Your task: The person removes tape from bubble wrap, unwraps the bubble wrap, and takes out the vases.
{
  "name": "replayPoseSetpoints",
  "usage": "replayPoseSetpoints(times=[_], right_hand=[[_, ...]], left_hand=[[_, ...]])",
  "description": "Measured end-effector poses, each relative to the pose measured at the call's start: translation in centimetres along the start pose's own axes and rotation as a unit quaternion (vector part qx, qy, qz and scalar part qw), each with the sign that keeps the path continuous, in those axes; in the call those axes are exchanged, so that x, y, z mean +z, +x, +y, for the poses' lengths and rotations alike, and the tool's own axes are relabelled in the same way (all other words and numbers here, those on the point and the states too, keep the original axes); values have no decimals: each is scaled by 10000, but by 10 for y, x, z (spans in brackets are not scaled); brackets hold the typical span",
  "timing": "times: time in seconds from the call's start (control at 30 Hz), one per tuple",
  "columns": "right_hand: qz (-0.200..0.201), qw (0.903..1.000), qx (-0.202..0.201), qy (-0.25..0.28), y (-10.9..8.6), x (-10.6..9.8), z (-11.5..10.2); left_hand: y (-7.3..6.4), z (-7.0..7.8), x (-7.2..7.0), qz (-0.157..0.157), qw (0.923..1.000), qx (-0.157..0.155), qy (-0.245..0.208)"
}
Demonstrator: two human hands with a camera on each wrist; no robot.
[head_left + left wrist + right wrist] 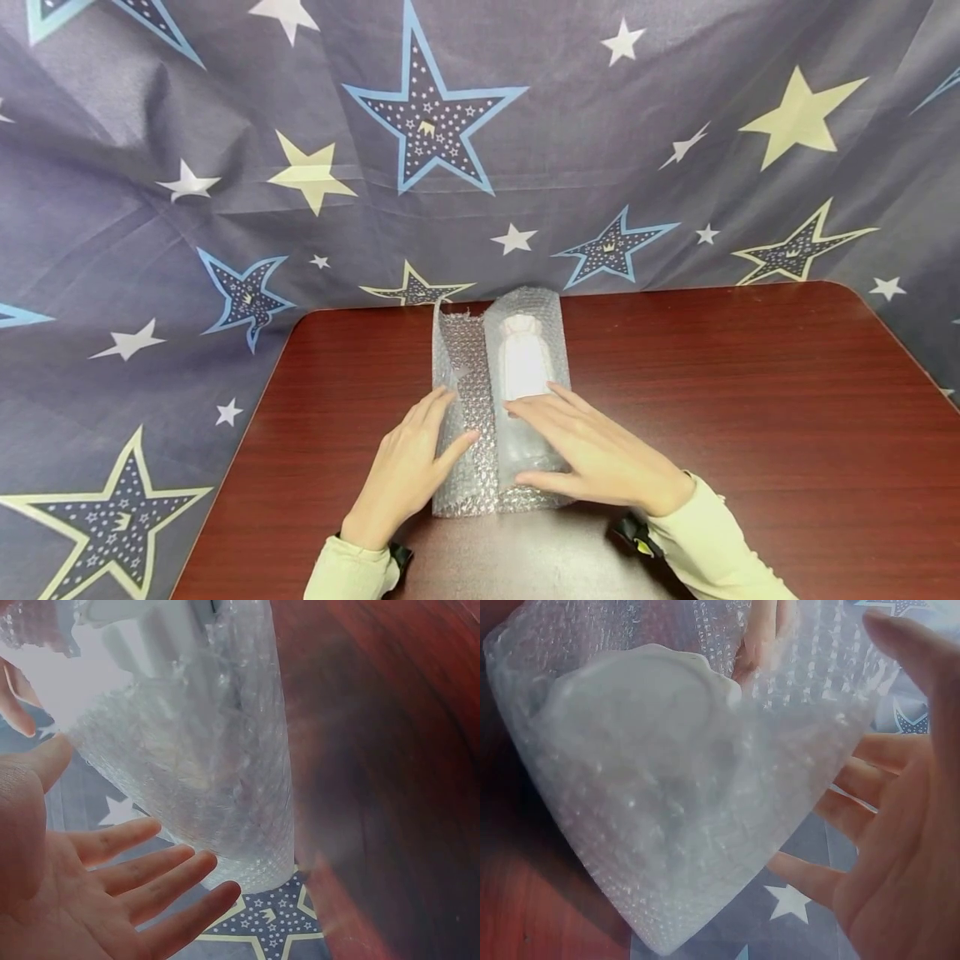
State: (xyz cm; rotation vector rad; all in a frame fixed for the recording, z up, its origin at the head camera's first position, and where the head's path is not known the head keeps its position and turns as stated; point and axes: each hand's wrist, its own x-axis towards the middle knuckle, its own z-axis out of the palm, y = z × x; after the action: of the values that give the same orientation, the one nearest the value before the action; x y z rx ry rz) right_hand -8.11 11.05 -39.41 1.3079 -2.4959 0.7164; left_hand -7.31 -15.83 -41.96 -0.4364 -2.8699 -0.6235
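A sheet of bubble wrap (472,400) lies on the table, its left edge folded inward and its right part folded over a white object with a scalloped rim (527,358). The film veils that object, so its kind is unclear; its wavy rim (649,664) shows through in the right wrist view. My left hand (408,462) rests at the left fold with straight fingers. Over the lower part of the wrapped side lies my right hand (592,450), fingers extended and thumb apart. In the left wrist view, spread fingers stand beside the wrap (217,750).
The dark red wooden table (750,417) has rounded far corners. Behind it and along its left side hangs a grey-blue cloth (570,150) printed with stars. The wrap's far end reaches the table's back edge, close to the cloth.
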Motion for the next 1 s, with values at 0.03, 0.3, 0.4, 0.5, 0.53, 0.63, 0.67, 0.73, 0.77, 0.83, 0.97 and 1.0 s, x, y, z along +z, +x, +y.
replayPoseSetpoints(times=[0.03, 0.3, 0.4, 0.5, 0.53, 0.63, 0.67, 0.73, 0.77, 0.83, 0.97, 1.0], right_hand=[[-5, 10000, -9, -34, -1, 0, 0], [136, 9997, -199, 14, -5, -2, 3], [235, 9994, -243, 52, -5, -3, 5], [322, 9990, -307, 11, -6, -4, 5], [358, 9988, -332, -2, -6, -4, 6], [454, 9981, -416, -72, -7, -4, 7], [470, 9979, -435, -108, -7, -4, 7], [485, 9975, -475, -199, -8, -3, 8], [476, 9974, -487, -250, -8, -3, 8], [420, 9973, -490, -338, -9, -3, 9], [151, 9976, -435, -509, -9, -2, 8], [87, 9975, -427, -553, -9, -2, 8]], left_hand=[[0, 0, 0, 5, 10000, 2, 4], [-1, -1, 1, 32, 10000, 11, -34], [0, -1, 1, 28, 10000, 8, -43], [0, -1, 1, 36, 10000, 16, -57], [0, -1, 1, 37, 10000, 20, -60], [0, -1, 0, 47, 10000, 27, -68], [0, -1, 0, 47, 10000, 28, -69], [0, -2, 0, 51, 10000, 40, -61], [0, -2, 0, 54, 10000, 43, -59], [0, -2, 1, 61, 10000, 52, -54], [0, -3, 1, 54, 10000, 49, -43], [0, -3, 1, 52, 10000, 52, -40]])
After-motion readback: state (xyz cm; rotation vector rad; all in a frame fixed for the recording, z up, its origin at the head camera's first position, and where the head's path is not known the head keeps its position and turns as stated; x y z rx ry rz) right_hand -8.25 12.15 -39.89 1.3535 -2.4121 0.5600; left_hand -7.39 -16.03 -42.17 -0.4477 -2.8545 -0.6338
